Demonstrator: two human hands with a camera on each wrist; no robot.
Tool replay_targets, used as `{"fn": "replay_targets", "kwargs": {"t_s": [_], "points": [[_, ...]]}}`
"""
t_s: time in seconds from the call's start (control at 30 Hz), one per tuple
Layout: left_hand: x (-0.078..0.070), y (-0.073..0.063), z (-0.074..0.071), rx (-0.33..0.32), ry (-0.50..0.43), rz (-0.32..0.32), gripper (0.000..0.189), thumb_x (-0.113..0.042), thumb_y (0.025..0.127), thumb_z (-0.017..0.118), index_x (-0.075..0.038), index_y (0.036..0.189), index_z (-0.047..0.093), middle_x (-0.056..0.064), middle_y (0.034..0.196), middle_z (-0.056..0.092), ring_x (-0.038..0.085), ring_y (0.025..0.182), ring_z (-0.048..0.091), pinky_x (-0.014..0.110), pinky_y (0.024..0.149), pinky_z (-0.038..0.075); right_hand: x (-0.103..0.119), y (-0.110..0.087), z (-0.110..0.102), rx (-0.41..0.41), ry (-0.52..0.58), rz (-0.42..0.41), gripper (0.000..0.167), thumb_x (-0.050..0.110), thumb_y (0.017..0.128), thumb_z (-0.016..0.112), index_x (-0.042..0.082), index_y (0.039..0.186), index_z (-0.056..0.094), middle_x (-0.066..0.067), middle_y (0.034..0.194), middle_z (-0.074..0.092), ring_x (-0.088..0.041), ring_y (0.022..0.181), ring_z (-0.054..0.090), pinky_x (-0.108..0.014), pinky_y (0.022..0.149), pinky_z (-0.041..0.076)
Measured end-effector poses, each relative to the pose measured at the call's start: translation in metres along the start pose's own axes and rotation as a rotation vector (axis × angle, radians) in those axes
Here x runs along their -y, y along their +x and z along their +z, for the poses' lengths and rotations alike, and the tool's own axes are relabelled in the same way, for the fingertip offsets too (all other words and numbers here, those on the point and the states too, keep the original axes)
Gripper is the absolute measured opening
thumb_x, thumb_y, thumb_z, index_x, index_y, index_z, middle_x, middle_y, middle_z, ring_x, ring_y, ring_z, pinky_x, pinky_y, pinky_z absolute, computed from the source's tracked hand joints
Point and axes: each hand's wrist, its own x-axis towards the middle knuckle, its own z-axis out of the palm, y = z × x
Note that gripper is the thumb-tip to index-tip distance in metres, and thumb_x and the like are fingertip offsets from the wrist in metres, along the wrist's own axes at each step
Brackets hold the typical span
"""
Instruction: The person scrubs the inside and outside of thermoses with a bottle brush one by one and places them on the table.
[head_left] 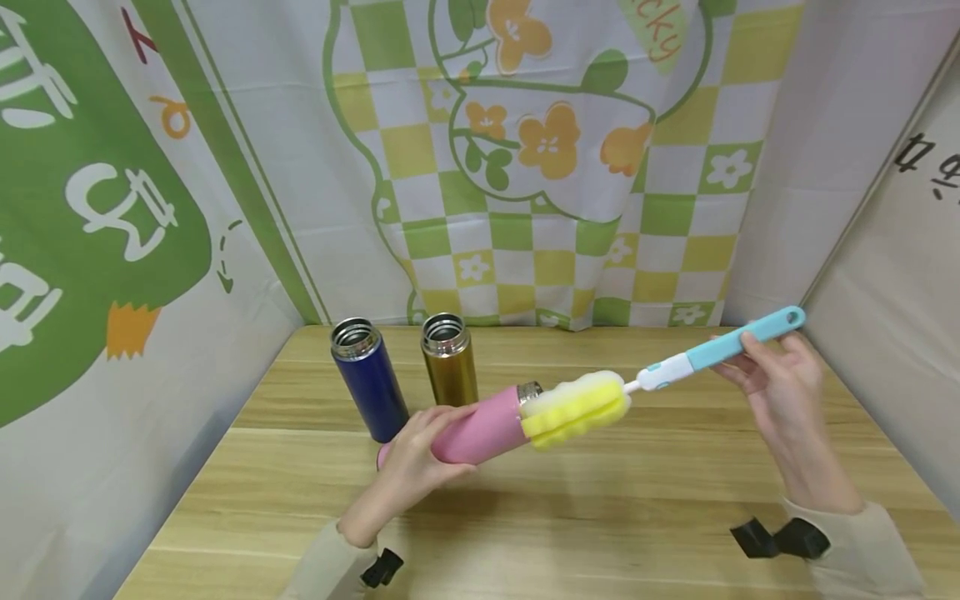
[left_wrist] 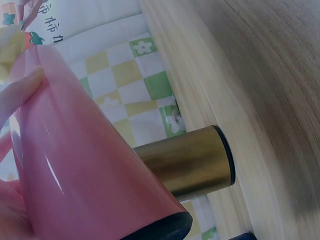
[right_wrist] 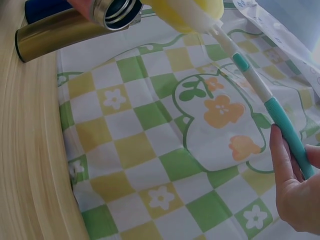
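Observation:
My left hand grips a pink bottle around its body, tilted so its metal mouth points up and to the right. In my right hand is the blue handle of a bottle brush, pinched between thumb and fingers. The brush's yellow and white sponge head lies right at the mouth and overlaps it in the head view. From the right wrist view, the bottle's open mouth shows beside the sponge, which is outside it. In the left wrist view the pink bottle fills the foreground.
A blue bottle and a gold bottle, both lidless, stand upright behind the left hand on the wooden table. A checkered, flowered cloth hangs along the table's back edge, with printed cloth walls at both sides.

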Motion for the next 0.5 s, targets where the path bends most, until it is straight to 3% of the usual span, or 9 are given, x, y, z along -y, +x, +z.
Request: {"fn": "replay_targets", "kwargs": {"t_s": [0.27,0.5], "points": [[0.003,-0.001,-0.001,-0.016,-0.018,-0.033,0.072,-0.024,0.052,0.084,-0.016,0.117,0.056,0.005,0.105,0.059,0.019,0.093,0.054,0.034,0.072,0.045,0.002,-0.002,-0.006,0.043,-0.021,0.015,0.010,-0.013,0.086,0.041,-0.006,0.090,0.048,-0.021,0.078,0.064,-0.032,0.077,0.064,-0.038,0.066,0.051],[0.004,-0.002,-0.003,-0.036,-0.058,-0.043,0.071,-0.024,0.052,0.084,-0.017,0.117,0.056,0.003,0.106,0.060,0.017,0.091,0.053,0.032,0.071,0.045,0.001,-0.001,-0.011,0.033,-0.043,0.010,0.010,-0.014,0.085,0.042,-0.006,0.089,0.048,-0.022,0.076,0.064,-0.031,0.076,0.064,-0.038,0.065,0.051]]}}
